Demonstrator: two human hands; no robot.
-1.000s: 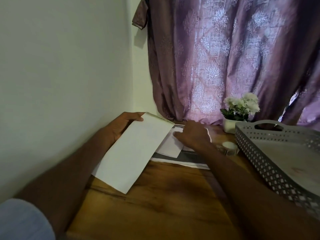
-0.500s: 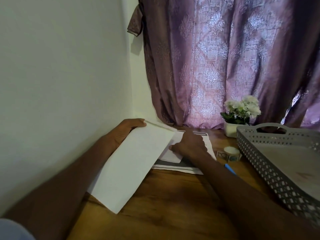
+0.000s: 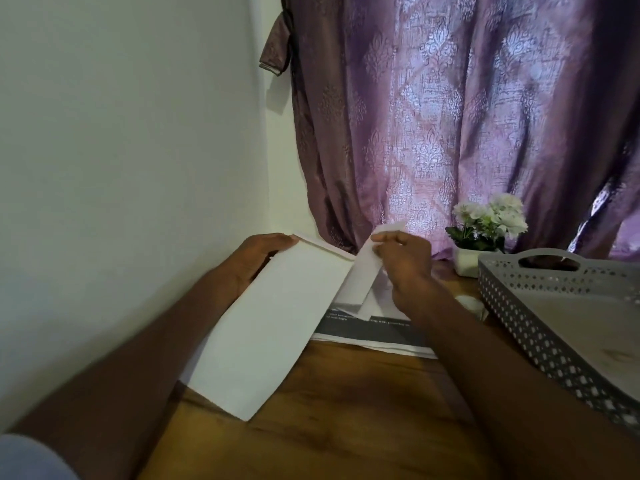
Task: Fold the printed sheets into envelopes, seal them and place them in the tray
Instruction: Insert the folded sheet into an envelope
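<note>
My left hand point(image 3: 258, 259) grips the far end of a long white envelope point(image 3: 263, 327), which slants down toward the near left of the wooden table. My right hand point(image 3: 403, 263) pinches a folded white sheet point(image 3: 363, 271) and holds it raised beside the envelope's open end. Under it lies a stack of printed sheets point(image 3: 374, 332) with a dark band of print. The grey perforated tray point(image 3: 540, 337) stands at the right, tilted in view, its inside bare where I can see it.
A small white pot of white flowers point(image 3: 485, 233) stands at the back by the purple curtain. A tape roll point(image 3: 471, 303) peeks out behind my right forearm. A white wall runs close along the left. Bare wood shows at the table's front point(image 3: 346, 427).
My right hand has lifted a folded sheet off the stack and brought it up next to the envelope's mouth. My left hand holds the envelope as before.
</note>
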